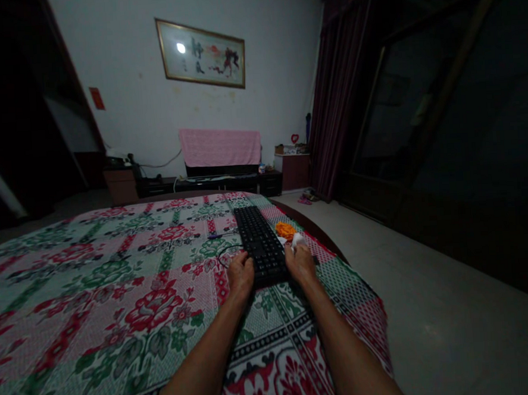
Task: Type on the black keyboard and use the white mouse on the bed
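A black keyboard [261,239] lies on the flowered tablecloth, its long side running away from me. My left hand [240,273] is closed at the keyboard's near left edge, thumb and fingertips against it. On the opposite side, my right hand [301,263] is closed around a white wad of tissue or cloth [298,239], beside the keyboard's right edge. A crumpled orange cloth [285,230] rests just beyond that hand. A black cable [223,258] curls out left of the keyboard, near a thin purple pen-like object [214,237].
The patterned tablecloth [157,347] covers a rounded table and hangs over its right edge. Tiled floor [423,319] lies to the right. Against the far wall stand a low black cabinet [231,184], a screen draped with a pink towel [220,146], and side cabinets.
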